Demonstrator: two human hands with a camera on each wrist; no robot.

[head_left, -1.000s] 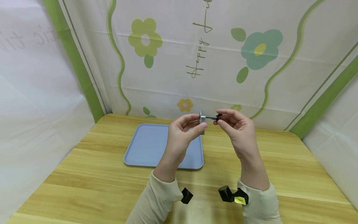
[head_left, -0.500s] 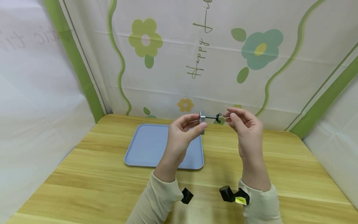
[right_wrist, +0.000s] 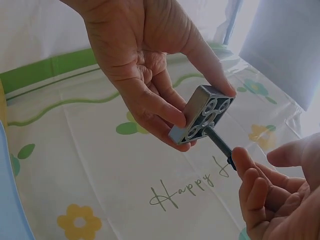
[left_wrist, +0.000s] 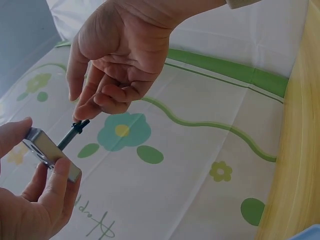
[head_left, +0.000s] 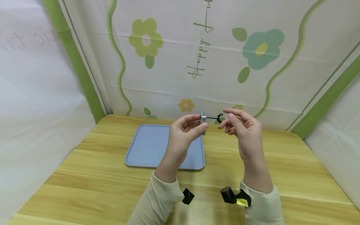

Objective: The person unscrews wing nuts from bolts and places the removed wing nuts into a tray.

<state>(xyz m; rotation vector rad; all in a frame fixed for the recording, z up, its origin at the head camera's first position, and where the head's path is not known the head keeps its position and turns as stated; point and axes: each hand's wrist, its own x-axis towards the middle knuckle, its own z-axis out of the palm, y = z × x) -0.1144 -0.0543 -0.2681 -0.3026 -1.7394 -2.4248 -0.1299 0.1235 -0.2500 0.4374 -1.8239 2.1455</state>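
Observation:
In the head view my left hand [head_left: 182,134] grips a small silver metal block [right_wrist: 200,107] between thumb and fingers. Round holes show on the block's face in the right wrist view, and a threaded bolt [right_wrist: 219,141] sticks out of it, pointing right. A black wing-shaped piece [head_left: 219,118] sits on the bolt's far end. Beside that piece is my right hand [head_left: 247,134], its fingers loosely bent and the thumb apart from the wings. The fingertips are right at the wings in the left wrist view, partly covering them.
Behind the left hand a blue-grey tray [head_left: 152,147] lies on the wooden table [head_left: 92,178]. A white curtain [head_left: 168,78] with printed flowers stands at the back and sides. Black camera mounts [head_left: 234,197] are strapped at both wrists.
My right hand has let go of the wing-shaped piece, drawn back to the right, then come slightly back toward it with the fingers spread. The left hand and block have stayed still.

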